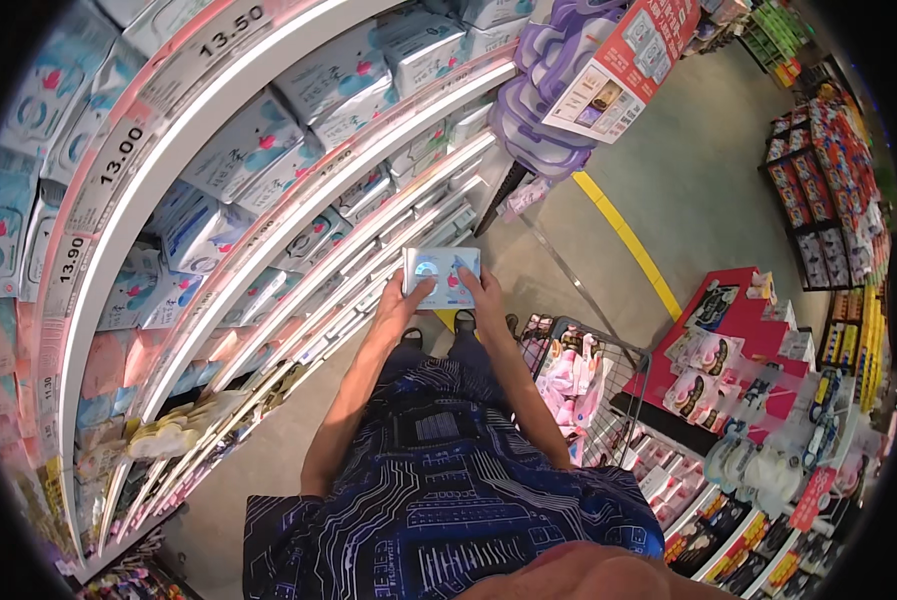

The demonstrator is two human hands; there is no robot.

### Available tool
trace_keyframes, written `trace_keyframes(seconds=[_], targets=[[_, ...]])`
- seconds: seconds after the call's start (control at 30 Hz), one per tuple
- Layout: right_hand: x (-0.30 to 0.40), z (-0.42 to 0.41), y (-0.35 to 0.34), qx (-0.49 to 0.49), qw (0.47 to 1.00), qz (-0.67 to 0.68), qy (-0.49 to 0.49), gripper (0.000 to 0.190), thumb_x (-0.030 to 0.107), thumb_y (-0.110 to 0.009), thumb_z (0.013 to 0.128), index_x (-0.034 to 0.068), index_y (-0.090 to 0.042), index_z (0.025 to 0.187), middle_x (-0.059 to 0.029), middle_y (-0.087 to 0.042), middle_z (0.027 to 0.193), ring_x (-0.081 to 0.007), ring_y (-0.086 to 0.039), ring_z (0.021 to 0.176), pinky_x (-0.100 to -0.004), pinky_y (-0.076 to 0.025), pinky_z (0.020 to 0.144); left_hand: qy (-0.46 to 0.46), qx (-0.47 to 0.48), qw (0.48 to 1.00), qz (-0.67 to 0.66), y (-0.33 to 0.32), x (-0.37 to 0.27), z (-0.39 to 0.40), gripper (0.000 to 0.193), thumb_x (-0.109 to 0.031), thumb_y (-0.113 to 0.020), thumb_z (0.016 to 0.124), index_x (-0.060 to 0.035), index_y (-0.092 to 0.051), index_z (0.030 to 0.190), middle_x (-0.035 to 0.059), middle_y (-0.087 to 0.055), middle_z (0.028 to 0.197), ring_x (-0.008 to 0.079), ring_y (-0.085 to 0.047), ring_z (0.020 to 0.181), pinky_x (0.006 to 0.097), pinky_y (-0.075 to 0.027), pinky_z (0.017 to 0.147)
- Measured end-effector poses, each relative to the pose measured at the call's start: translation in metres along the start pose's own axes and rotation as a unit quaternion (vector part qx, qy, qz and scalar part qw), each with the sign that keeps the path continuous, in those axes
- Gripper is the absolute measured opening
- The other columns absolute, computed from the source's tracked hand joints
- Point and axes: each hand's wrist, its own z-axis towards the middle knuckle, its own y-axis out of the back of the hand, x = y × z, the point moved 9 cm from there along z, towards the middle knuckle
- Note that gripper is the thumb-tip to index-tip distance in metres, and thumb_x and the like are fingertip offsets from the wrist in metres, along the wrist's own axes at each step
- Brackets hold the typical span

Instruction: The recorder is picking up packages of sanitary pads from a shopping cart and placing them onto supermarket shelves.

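Between my two hands I hold a pale blue and white retail pack (442, 289), its printed face turned up toward me. My left hand (409, 295) grips its left edge, with the thumb lying on the front. On the opposite edge, my right hand (480, 285) has its thumb across the printing. The fingers behind the pack are hidden. To the left, similar light blue packs (249, 150) stand in rows on the store shelving, and they bear writing and a red motif.
White shelf edges (268, 217) with price strips curve along my left. Purple-rimmed plastic pieces (542, 112) hang at the shelf end beside a red and white sign (621, 67). A wire basket (628, 375) with pink packs stands at my right, near a red display (756, 360).
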Motion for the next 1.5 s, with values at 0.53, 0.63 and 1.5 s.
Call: trace_keyframes(seconds=[0.53,0.63,1.5], targets=[[0.053,0.052,0.009,0.121,0.992,-0.040,-0.026,0.032,0.022,-0.063,0.092,-0.003,-0.060,0.112,-0.0039,-0.064,0.095,-0.0078,-0.058,0.083,-0.0248,-0.048,0.074,-0.034,-0.114,0.992,0.033,-0.012,-0.016,0.026,0.043,-0.028,-0.073,0.083,0.0024,-0.064,0.111,0.0085,-0.067,0.095,0.0123,-0.059,0.086,0.0265,-0.045,0.078],[0.066,0.053,0.000,0.142,0.988,-0.038,-0.039,0.031,0.023,-0.062,0.093,-0.003,-0.060,0.111,-0.0035,-0.064,0.095,-0.0075,-0.058,0.083,-0.0245,-0.047,0.074,-0.046,-0.134,0.988,0.060,-0.010,-0.026,0.023,0.042,-0.028,-0.075,0.080,0.0025,-0.066,0.108,0.0078,-0.067,0.091,0.0111,-0.058,0.081,0.0264,-0.045,0.074],[0.060,0.076,0.000,0.189,0.980,-0.067,-0.014,0.032,0.029,-0.049,0.100,-0.001,-0.061,0.104,-0.0012,-0.060,0.093,-0.0067,-0.051,0.085,-0.0241,-0.043,0.076,-0.071,-0.199,0.977,0.025,-0.019,-0.032,0.016,0.037,-0.026,-0.076,0.080,0.0033,-0.069,0.101,0.0061,-0.067,0.081,0.0092,-0.055,0.069,0.0251,-0.044,0.064]])
